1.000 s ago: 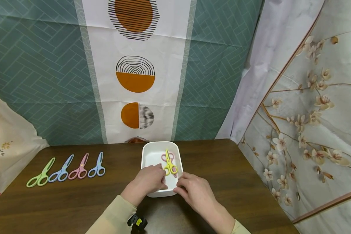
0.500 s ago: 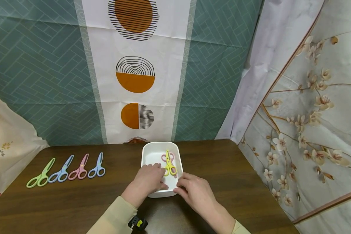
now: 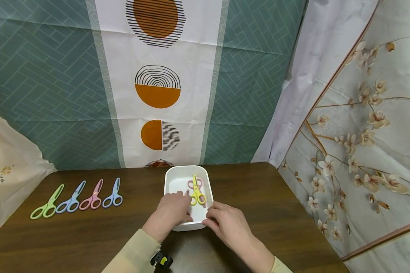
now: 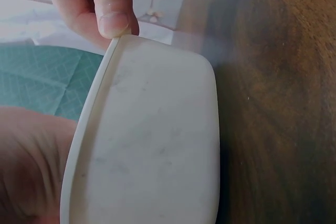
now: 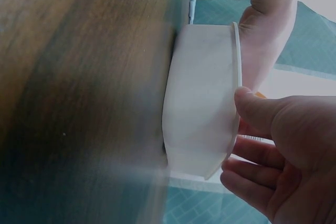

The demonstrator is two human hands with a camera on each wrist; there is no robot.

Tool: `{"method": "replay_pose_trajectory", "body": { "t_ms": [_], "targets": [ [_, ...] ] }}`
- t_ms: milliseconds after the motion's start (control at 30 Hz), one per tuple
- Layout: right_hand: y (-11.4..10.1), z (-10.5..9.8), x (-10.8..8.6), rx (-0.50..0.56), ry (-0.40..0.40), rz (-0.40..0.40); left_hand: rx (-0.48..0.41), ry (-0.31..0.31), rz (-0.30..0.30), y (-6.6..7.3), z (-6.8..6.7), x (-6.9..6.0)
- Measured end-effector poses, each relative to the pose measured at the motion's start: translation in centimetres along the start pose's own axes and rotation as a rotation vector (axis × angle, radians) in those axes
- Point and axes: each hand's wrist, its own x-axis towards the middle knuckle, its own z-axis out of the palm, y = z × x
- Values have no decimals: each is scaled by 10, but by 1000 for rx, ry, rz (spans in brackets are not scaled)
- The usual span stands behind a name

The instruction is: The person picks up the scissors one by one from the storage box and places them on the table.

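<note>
A white plastic box [image 3: 188,226] stands on the brown table. Inside lie yellow scissors [image 3: 198,194], crossing over pink scissors [image 3: 199,182]. My left hand [image 3: 172,211] reaches down into the near left part of the box; a small pink tip [image 3: 187,192] shows beside its fingers. Its fingertips are hidden, so whether they grip anything is unclear. With thumb and fingers, my right hand [image 3: 227,222] pinches the box rim at the near right corner. The right wrist view shows that thumb [image 5: 249,103] on the rim.
Left on the table, a row holds green scissors [image 3: 49,204], blue scissors [image 3: 71,199], pink scissors [image 3: 93,197] and another blue pair [image 3: 114,195]. A patterned curtain [image 3: 75,94] hangs behind the table, with a floral cloth [image 3: 355,151] at the right.
Almost nothing moves. The left hand shifts very slightly within the box, while the right hand keeps its hold on the rim.
</note>
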Motion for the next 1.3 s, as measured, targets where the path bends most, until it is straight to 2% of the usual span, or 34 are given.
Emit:
{"method": "replay_pose_trajectory", "body": {
  "t_ms": [167, 433, 867, 1100, 1300],
  "targets": [
    [1, 1, 0, 0, 2, 0, 28, 5, -17, 0, 2, 3],
    [0, 1, 0, 1, -3, -4, 64, 21, 19, -1, 1, 0],
    [-2, 0, 1, 6, -10, -2, 94, 54, 24, 0, 1, -2],
    [-2, 0, 0, 8, -12, -11, 102, 26, 32, 1, -4, -6],
    [-2, 1, 0, 1, -6, -14, 76, 29, 26, 0, -3, -5]
  ]
}}
